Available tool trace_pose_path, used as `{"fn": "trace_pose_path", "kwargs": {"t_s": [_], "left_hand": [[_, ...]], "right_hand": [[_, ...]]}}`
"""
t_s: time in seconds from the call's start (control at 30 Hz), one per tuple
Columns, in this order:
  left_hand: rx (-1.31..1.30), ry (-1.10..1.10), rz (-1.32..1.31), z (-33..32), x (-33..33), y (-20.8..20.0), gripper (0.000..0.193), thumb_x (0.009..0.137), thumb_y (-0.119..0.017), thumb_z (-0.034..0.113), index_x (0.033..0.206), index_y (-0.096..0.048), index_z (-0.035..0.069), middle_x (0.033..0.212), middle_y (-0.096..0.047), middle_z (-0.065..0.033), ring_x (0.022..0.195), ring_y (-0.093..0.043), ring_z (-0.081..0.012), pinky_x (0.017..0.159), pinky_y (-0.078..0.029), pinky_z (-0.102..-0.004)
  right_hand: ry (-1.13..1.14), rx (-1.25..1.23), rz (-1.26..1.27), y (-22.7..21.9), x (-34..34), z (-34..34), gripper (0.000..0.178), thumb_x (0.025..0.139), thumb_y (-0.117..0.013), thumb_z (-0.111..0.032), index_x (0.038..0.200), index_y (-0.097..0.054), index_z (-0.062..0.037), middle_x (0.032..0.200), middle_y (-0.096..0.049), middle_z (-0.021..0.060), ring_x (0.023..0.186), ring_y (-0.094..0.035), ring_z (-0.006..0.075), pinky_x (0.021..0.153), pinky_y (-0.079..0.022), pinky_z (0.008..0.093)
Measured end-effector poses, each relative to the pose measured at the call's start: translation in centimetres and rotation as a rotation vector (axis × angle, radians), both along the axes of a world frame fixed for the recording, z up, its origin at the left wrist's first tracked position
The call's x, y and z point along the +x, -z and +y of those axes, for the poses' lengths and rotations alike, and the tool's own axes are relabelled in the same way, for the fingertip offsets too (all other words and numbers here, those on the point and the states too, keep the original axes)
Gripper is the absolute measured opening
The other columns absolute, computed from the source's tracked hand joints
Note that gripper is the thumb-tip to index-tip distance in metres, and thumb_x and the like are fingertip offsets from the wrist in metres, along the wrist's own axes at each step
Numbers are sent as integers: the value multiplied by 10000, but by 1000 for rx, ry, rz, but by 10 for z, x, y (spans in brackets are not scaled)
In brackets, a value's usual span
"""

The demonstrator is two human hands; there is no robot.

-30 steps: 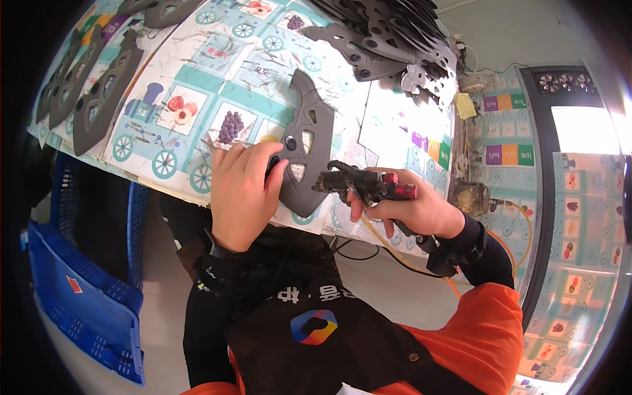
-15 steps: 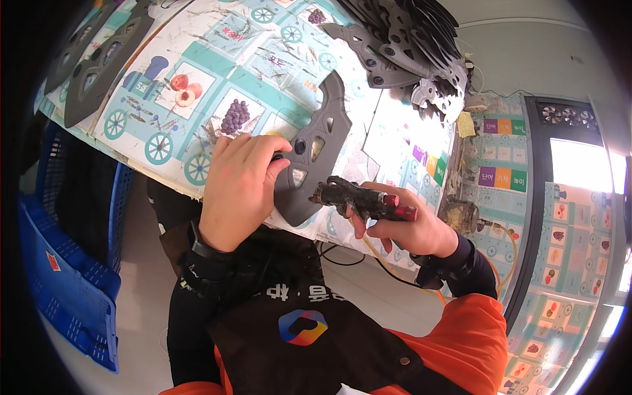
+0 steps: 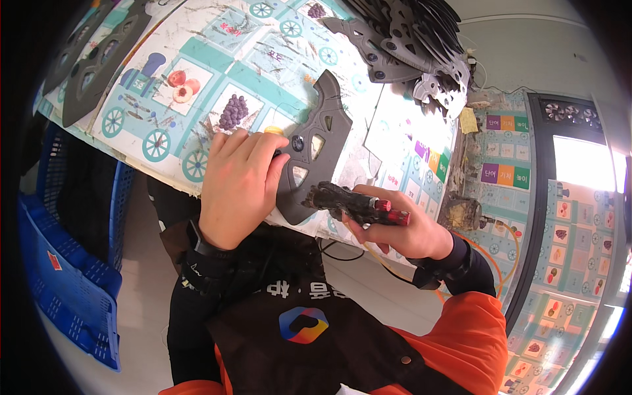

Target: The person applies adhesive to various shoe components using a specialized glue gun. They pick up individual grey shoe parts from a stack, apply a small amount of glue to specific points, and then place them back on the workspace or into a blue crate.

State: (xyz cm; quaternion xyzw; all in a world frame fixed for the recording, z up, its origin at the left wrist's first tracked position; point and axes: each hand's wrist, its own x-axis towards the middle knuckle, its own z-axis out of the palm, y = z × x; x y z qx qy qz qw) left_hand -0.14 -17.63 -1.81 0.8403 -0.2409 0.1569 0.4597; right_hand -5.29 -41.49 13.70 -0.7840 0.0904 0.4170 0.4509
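A curved dark-grey plastic part (image 3: 331, 125) with cut-out openings lies at the table's near edge. My left hand (image 3: 237, 187) has its thumb and bent fingers closed at the part's left edge; some fingertips are hidden. In my right hand (image 3: 421, 227) is a black, grimy hand tool (image 3: 349, 203) with two red ends, and its kind is not clear. The tool's tip is over the lower right edge of the grey part; whether they touch, I cannot tell.
A pile of similar grey parts (image 3: 411, 49) stands at the table's far right, and more parts (image 3: 105, 66) lie at far left. Blue crates (image 3: 72, 303) stand below the table on the left. An orange hose (image 3: 507, 263) runs beside my right arm.
The tool and my right hand have shifted slightly left along the grey part's lower edge. My left hand stays at the part's left edge.
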Motion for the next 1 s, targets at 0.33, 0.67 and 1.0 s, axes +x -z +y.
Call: {"fn": "trace_pose_path", "kwargs": {"t_s": [0.33, 0.67, 1.0], "left_hand": [[32, -5, 30, -1, -1, 1, 192, 949, -765, 93, 1121, -682, 65, 1031, -748, -78, 923, -643, -317, 857, -436, -439], [45, 0, 40, -1, -1, 3, 192, 959, -757, 102, 1129, -676, 64, 1045, -750, -81, 934, -647, -320, 867, -435, -442], [41, 13, 43, 0, 0, 1, 184, 972, -738, 100, 1139, -671, 61, 1050, -746, -84, 924, -643, -319, 851, -426, -438]], "right_hand": [[29, -28, -91, 14, -20, -16, 544, 941, -740, -60, 1463, -608, 20, 1004, -657, 67, 850, -591, 96, 746, -511, 289], [70, -8, -132, 6, -14, -7, 514, 962, -724, -29, 1442, -577, 81, 1054, -695, 94, 883, -621, 116, 796, -532, 285], [89, -36, -50, 4, -7, -15, 505, 948, -691, 5, 1426, -564, 104, 1051, -726, 81, 890, -641, 102, 793, -534, 275]]}}
